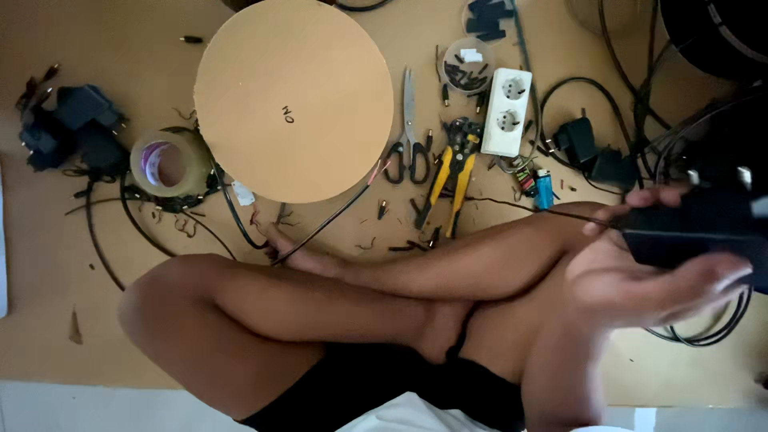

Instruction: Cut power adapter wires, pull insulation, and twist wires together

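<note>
Holding a black box-shaped device (pixel 692 232) at the frame's right, above our crossed legs, our right hand (pixel 640 280) cups it from below, fingers loosely curled; we see no left hand. A thin wire (pixel 520 206) leaves it toward yellow-handled pliers (pixel 450 172), scissors (pixel 410 136) and a cardboard disc (pixel 294 100).

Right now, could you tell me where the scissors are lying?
In the head view, the scissors lie on the floor just right of the round cardboard disc, with the yellow-handled wire strippers on their other side.
</note>
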